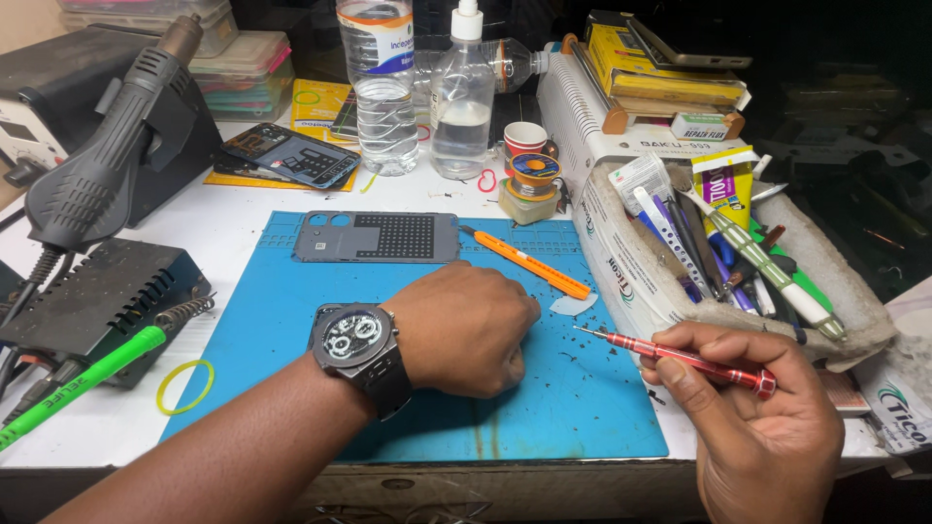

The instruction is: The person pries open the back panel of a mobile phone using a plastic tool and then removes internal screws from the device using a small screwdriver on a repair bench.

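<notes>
Far left: grey hot-air gun (102, 155) docked on black station (58, 92); dark vented box (92, 296) below it; green-handled tool (83, 380) lying across white surface (223, 228), yellow rubber band (184, 385) just beside it; dark phone (291, 155) lying flat behind, on yellow card; blue mat (291, 349) centre, grey perforated phone back frame (377, 236) along its far edge; two clear bottles (383, 87) upright behind mat; left hand (461, 328) palm-down on mat, fingers curled under, black wristwatch (359, 344) on wrist, anything beneath palm hidden, grip cannot be told; orange-handled blade (524, 262) lying diagonal on mat just beyond left hand, small clear scrap (573, 304) at its tip; solder spool (532, 175) on small cup behind; dark specks scattered on mat right of left hand; red precision screwdriver (684, 357) pinched in right hand (762, 422), fingers closed round shaft, tip pointing left over mat's right edge, near left hand but apart; white box (621, 267) at right crammed with pens, brushes, tweezers; yellow boxes (660, 58) stacked behind.
</notes>
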